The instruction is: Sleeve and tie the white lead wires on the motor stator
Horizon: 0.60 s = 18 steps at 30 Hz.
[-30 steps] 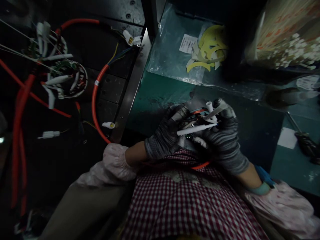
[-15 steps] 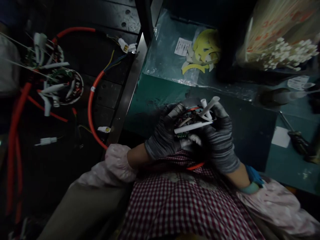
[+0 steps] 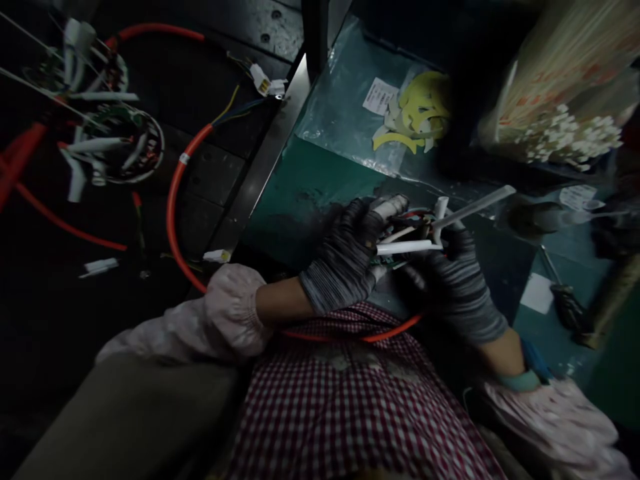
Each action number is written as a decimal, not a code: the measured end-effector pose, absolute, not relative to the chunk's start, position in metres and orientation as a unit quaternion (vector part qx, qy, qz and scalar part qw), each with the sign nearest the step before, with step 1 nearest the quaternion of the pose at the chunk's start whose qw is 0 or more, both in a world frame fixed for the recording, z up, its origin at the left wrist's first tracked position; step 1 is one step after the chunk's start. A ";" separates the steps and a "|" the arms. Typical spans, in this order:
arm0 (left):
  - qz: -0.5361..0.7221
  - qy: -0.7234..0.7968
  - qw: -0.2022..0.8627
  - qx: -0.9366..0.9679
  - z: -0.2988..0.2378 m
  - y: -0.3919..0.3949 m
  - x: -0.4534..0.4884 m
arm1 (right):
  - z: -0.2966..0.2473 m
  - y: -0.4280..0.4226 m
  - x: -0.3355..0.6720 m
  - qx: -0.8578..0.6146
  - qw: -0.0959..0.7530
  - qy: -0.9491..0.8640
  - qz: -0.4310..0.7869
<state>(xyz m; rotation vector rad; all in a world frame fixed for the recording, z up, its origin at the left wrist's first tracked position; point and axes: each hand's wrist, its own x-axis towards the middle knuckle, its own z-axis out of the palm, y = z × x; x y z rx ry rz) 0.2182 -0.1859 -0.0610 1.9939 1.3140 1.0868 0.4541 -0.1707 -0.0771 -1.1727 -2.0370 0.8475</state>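
Green mat (image 3: 325,177), dim rm. Wired part (image 3: 415,230) btwn gloves, L hand (image 3: 345,257) clasping its left side; R hand (image 3: 463,280) at right, fingers blurred, grip can't tell. White tube (image 3: 407,247) crosswise, long axis L–R, left end by L fingers.

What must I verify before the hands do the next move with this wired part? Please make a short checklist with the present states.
1. Left hand on the wired part: ok, it grips the left side.
2. Right hand firmly placed: cannot tell; it is at the right side, but its fingers are dark and blurred.
3. White sleeves fully seated on their wires: cannot tell, too small and dim.
4. Clear view inside the part: not ok, shadow and fingers cover some of it.
5. Orange cable free of snags: cannot tell; it crosses before the checked apron, ends hidden.
6. Screwdriver away from the hands: ok, it lies apart, further right.
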 end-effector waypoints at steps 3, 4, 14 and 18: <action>0.417 0.491 0.278 0.713 -0.066 -0.183 0.217 | -0.069 -0.169 0.454 -0.411 0.301 -0.812 0.283; 0.421 0.489 0.292 0.706 -0.069 -0.180 0.214 | -0.066 -0.168 0.452 -0.404 0.297 -0.816 0.286; 0.308 0.482 0.298 0.764 -0.082 -0.121 0.167 | -0.062 -0.120 0.430 -0.400 0.270 -0.782 0.394; 0.313 0.535 0.068 0.782 -0.075 -0.134 0.165 | -0.059 -0.116 0.425 -0.378 0.296 -0.772 0.418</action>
